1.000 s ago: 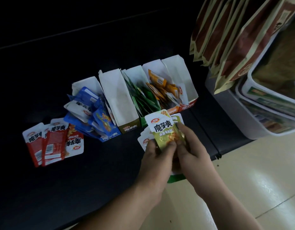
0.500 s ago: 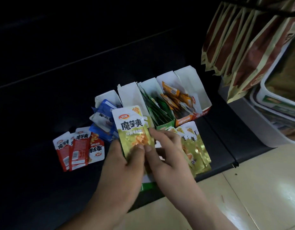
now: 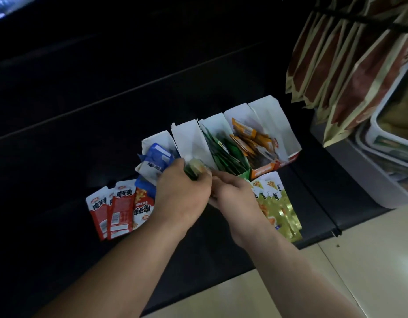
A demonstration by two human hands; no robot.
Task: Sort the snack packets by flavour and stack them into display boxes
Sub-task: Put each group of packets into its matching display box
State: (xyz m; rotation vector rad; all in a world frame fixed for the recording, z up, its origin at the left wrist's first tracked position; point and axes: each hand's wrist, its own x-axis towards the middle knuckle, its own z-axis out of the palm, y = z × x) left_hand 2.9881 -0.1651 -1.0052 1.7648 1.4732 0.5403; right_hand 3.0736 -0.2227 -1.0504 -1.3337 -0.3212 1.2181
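Several white display boxes stand in a row on the dark shelf. One holds blue packets point(image 3: 156, 159), one is an empty box point(image 3: 190, 143), one holds green packets point(image 3: 223, 150) and one holds orange packets point(image 3: 251, 138). My left hand point(image 3: 182, 196) grips a yellow-green packet point(image 3: 195, 169) at the front of the empty box. My right hand point(image 3: 235, 196) touches it from the right, fingers curled. More yellow-green packets point(image 3: 278, 207) lie flat to the right of my right hand. Red packets point(image 3: 118, 207) lie at the left.
A further empty white box point(image 3: 274, 125) closes the row on the right. Brown hanging bags point(image 3: 349, 60) and a white tub point(image 3: 391, 157) crowd the right side. The shelf's front edge point(image 3: 313, 244) borders a pale tiled floor.
Both hands moved forward with the yellow-green packet, which tipped from upright and face-on down to the mouth of the empty box. A fan of yellow-green packets now lies on the shelf at the right.
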